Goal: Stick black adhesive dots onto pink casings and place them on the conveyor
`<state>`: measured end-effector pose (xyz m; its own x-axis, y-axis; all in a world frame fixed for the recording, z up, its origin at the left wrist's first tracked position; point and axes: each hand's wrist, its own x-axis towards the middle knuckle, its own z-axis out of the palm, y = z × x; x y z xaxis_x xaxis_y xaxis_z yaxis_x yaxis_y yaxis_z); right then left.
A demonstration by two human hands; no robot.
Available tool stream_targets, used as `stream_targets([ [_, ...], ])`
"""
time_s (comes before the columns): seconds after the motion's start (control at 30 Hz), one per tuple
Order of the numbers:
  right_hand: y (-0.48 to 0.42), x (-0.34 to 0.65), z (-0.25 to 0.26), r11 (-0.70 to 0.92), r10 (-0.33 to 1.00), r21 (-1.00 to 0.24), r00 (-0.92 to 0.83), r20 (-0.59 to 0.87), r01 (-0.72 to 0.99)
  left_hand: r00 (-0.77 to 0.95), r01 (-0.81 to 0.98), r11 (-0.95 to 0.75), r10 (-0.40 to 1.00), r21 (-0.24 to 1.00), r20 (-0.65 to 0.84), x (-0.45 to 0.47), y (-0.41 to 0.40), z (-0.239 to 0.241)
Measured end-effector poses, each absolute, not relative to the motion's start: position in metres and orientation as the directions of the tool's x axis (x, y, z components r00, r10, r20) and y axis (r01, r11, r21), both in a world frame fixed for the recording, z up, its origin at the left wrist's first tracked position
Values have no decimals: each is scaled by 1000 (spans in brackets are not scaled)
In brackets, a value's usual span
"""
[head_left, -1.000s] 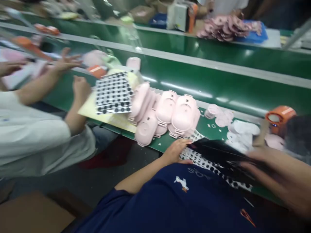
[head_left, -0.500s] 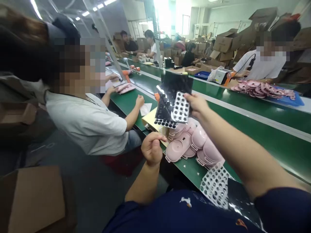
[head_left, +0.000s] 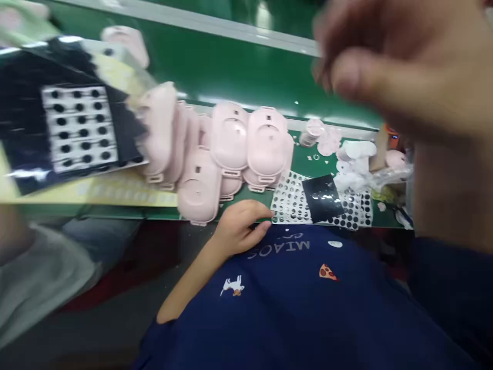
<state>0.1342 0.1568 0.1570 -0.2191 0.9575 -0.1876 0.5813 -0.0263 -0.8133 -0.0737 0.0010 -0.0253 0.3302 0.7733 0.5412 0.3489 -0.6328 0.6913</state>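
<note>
Head view, tilted and partly blurred: a dotted sticker sheet [head_left: 288,200] with rows of black dots lies flat on the green conveyor belt [head_left: 192,61], right at the belt's near edge; a glossy black backing piece [head_left: 322,198] rests on top of it, with more dots showing to its right; the left hand [head_left: 239,223] lies just beside the sheet's lower left corner, its fingers [head_left: 258,213] loosely half curled around nothing, their tips almost at the sheet's edge, though whether they touch it cannot be told; the right hand [head_left: 385,67] is raised close before the camera, well above the sheet, its fingers bent but so blurred that its grip cannot be read; left of the sheet, a row of pale pink plastic shells [head_left: 229,136] stands crowded on the belt, near the left hand; further left, a blurred black dotted sheet [head_left: 77,128] lies over a yellow card [head_left: 127,192]; right of the sticker sheet sits a heap of white and pale pink discs [head_left: 354,159]; below the hands, a navy T-shirt [head_left: 292,288] with a pizza-slice print fills the lower frame; a co-worker's grey sleeve [head_left: 38,277] shows blurred at the left edge.
</note>
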Motion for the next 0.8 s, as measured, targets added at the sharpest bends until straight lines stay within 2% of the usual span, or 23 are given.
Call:
stream_targets([
  [0.03,139,170,140,143,930,-627,-321,-181,766,452,300,-652,740,696,498,-62,9,-30],
  [0.07,118,199,116,216,871,-450,-380,-312,866,555,271,-665,699,696,451,-49,17,-33],
  [0.1,97,223,89,243,796,-341,-387,-466,908,633,273,-674,663,687,400,-34,25,-37],
  [0.13,77,241,60,269,797,-264,-368,-479,926,680,311,-681,647,663,345,-19,31,-41],
  [0.2,43,262,7,368,831,-159,-401,-385,916,697,469,-675,679,570,230,9,42,-49],
  [0.3,13,277,-36,480,840,-117,-494,-224,870,630,676,-606,770,418,97,36,49,-64],
  [0.37,7,285,-41,529,828,-122,-542,-142,840,604,713,-576,794,399,68,41,50,-73],
  [0.43,10,294,-39,586,797,-128,-597,-90,800,592,709,-559,803,430,69,39,48,-78],
  [0.53,23,303,-37,687,712,-128,-698,-73,715,620,698,-564,784,441,23,29,42,-78],
  [0.63,35,305,-38,749,644,-128,-760,-89,650,663,716,-591,743,373,-95,22,35,-73],
  [0.8,40,304,-43,768,624,-146,-780,-46,623,647,751,-580,742,316,-176,20,34,-65],
])
